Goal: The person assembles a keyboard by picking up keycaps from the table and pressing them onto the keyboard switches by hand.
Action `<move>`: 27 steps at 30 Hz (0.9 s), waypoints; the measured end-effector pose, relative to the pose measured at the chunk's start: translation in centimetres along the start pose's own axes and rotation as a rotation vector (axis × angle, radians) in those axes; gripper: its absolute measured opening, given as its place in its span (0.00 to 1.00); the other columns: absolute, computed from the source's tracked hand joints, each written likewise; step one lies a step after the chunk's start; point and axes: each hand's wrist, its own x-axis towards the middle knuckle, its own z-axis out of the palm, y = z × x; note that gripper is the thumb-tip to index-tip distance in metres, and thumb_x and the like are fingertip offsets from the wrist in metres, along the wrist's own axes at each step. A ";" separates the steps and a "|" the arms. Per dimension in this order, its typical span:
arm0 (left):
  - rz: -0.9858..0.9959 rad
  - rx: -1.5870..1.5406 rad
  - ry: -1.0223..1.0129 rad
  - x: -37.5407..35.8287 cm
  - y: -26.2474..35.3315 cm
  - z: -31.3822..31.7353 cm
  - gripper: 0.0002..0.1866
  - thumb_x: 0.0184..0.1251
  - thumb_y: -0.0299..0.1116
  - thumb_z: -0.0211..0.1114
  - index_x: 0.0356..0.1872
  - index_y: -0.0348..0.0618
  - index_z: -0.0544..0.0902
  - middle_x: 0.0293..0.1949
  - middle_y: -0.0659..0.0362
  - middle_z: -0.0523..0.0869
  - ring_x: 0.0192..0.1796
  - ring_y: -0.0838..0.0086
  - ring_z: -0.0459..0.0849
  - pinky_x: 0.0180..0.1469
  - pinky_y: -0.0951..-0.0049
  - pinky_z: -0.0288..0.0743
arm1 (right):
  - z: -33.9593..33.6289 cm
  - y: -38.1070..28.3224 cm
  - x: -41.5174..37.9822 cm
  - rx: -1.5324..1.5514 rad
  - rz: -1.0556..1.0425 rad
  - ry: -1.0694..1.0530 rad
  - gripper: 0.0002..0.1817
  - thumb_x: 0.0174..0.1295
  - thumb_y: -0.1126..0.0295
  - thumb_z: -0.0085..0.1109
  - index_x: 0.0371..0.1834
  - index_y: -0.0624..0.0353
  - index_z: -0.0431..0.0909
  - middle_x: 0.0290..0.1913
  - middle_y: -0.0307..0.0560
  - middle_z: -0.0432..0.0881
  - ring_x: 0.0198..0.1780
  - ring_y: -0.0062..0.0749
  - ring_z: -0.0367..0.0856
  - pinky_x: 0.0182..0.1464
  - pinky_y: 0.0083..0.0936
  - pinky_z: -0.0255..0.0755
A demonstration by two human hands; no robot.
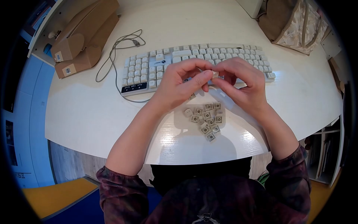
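Observation:
My left hand [184,79] and my right hand [244,82] meet over the near edge of a white keyboard [161,62]. Between their fingertips is a small pale keycap [215,74], pinched from both sides. The keyboard lies turned around, its number pad at the left and its dark indicator strip [134,88] at the lower left corner. Some of its keys are hidden behind my hands. On the table below my hands lies a loose group of keycaps [207,115], most with their hollow undersides up.
A grey cable [112,56] curls over the white table [89,112] left of the keyboard. Brown cardboard pieces [87,35] stand at the back left. A brown patterned bag [294,26] sits at the back right, and a shelf unit [328,149] stands beyond the right edge.

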 end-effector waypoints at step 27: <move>0.346 0.646 0.281 0.5 -0.4 0.3 0.17 0.61 0.22 0.67 0.52 0.42 0.83 0.46 0.60 0.88 0.47 0.74 0.86 0.52 0.71 0.77 | -0.7 1.5 0.5 0.134 0.275 0.129 0.09 0.56 0.72 0.73 0.41 0.57 0.88 0.43 0.39 0.84 0.40 0.22 0.80 0.38 0.19 0.74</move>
